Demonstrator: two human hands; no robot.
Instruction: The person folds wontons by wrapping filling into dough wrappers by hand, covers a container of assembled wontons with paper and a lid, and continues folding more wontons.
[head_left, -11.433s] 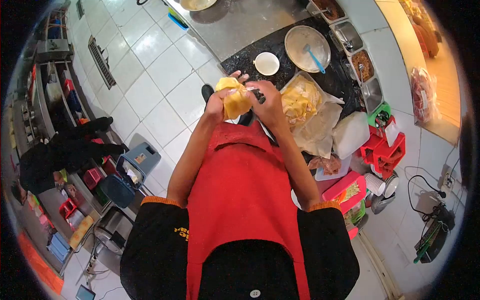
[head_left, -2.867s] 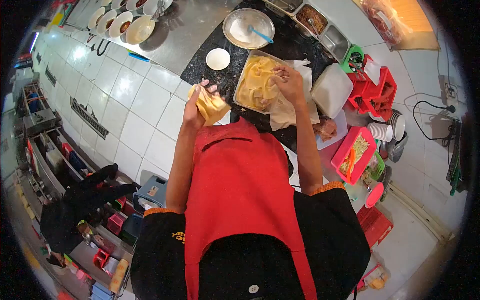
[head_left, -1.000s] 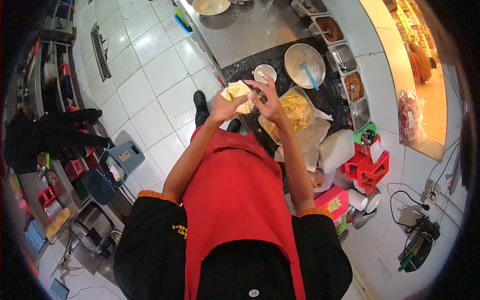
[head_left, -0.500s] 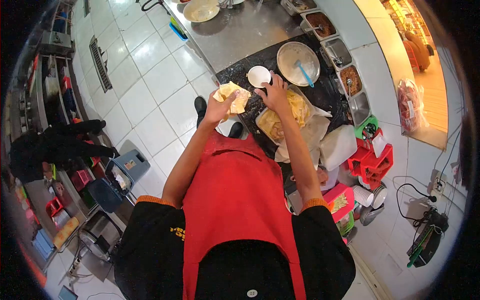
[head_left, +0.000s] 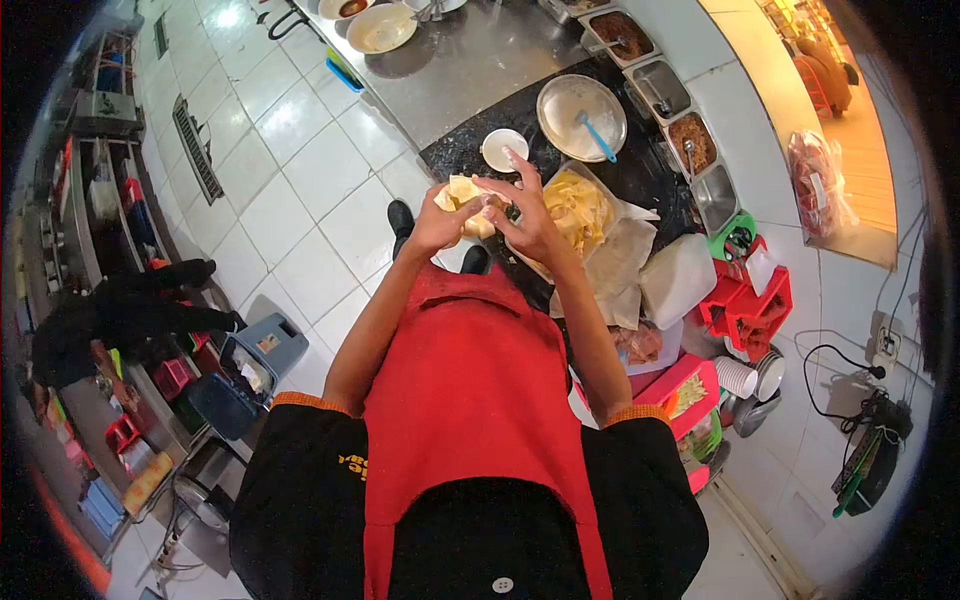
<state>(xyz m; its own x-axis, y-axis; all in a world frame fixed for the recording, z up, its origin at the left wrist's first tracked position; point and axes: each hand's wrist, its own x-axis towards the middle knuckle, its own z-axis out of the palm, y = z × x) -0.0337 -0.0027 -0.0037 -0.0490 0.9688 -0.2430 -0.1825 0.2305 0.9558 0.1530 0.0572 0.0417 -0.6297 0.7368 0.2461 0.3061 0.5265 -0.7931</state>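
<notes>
A pale yellow dumpling wrapper [head_left: 464, 192], partly folded, is in my left hand [head_left: 434, 226], whose fingers curl around its outer side. My right hand [head_left: 534, 222] is at the wrapper's right edge, thumb and a finger closed on it while another finger points up. My fingers hide what lies inside the wrapper. Just beyond my right fingers stands a small white bowl [head_left: 498, 143]. To the right of my right hand, a container holds yellow wrappers [head_left: 584, 208]. Past it is a large round bowl [head_left: 560, 112] of pale paste with a blue-handled utensil [head_left: 598, 138].
Metal food pans [head_left: 692, 140] line the counter's right side. Crumpled paper [head_left: 612, 265] and a white plastic container [head_left: 677, 287] lie near my right forearm. Red baskets [head_left: 745, 300] stand farther right. A used plate [head_left: 382, 30] rests on the steel counter [head_left: 475, 65]. A grey bin [head_left: 265, 350] is at left.
My right hand has moved left and toward me, from beside the small bowl to the wrapper in my left hand. The wrapper looks more folded. The view has shifted slightly.
</notes>
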